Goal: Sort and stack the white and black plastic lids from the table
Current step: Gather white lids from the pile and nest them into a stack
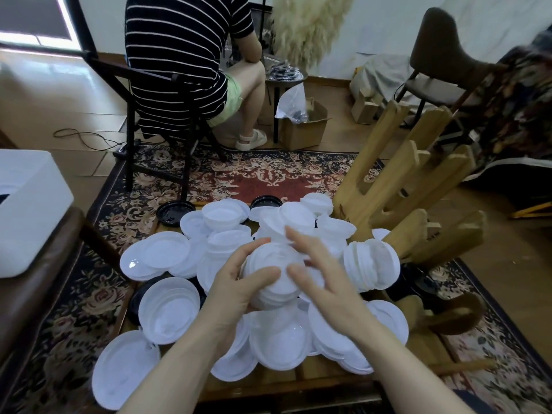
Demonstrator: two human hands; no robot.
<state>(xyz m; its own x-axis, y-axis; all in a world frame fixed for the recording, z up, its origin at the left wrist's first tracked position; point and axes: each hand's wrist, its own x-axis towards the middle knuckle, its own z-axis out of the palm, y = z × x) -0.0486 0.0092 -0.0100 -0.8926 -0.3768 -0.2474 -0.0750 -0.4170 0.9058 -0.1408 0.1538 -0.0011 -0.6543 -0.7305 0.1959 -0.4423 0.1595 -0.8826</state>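
Left hand [239, 282] grips small stack of round white plastic lids [274, 282] mid-frame; right hand [316, 276] prob. steadying, fingers relaxed. Uneven edges could tip stack.

Patterned rug [254, 177], wooden floor [44, 109], brown chair [433, 55]

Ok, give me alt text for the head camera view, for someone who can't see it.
Two bare hands hold a small stack of white lids above a table heaped with white lids: the left hand grips its side, the right hand rests fingers on top. A few black lids lie at the far edge; beyond, a person in a striped top sits facing away.
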